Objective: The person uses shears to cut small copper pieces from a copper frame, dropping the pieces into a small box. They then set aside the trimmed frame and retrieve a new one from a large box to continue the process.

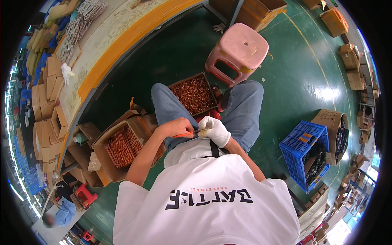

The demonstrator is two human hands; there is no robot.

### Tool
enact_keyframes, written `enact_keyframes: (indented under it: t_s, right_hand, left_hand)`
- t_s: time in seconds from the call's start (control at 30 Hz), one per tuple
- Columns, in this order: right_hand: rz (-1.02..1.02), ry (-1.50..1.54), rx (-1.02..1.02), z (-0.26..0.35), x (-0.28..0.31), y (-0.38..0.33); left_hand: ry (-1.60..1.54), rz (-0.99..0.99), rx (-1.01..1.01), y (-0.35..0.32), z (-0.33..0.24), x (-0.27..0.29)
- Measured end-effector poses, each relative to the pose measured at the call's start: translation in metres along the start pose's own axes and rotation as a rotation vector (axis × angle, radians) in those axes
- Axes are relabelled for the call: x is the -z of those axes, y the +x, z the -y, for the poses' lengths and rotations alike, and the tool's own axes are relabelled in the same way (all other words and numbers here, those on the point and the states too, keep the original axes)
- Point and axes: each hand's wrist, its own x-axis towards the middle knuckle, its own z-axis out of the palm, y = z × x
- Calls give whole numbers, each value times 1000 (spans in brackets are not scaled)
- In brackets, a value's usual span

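Note:
My bare left hand [178,127] is closed round a slim orange-handled tool [184,134], held low over my lap. Its kind is hard to make out, and a short dark part points toward my other hand. Right beside it, my right hand [215,131] wears a white glove. Its fingers are pinched together at the tool's tip, on something too small to name. Past my hands, between my knees, a shallow box [206,109] holds many small copper-coloured ring-like pieces [191,94]. To the left, an open carton [107,163] contains stacked copper-coloured pieces [122,148].
A pink plastic stool [244,43] stands ahead on the green floor. A worktable with an orange edge [118,45] runs along the left. At right are a blue plastic crate [300,143] and a carton [328,118], both with dark parts inside. Another person [65,212] sits far left.

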Motion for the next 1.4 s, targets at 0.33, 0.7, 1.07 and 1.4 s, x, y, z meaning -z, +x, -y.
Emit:
enact_keyframes:
  t_s: [0.33,0.7,1.07,1.4]
  right_hand:
    - [-27,44,-22,2,-1,-1]
    - [-14,43,-29,1,-1,0]
    - [-37,39,50,1,0,1]
    - [31,146,-117,5,-2,-1]
  left_hand:
    - [-80,82,80,0,-4,2]
    - [-42,-42,0,-6,-6,2]
    - [-112,93,148,-6,-17,-3]
    - [-237,143,113,-5,-6,-14]
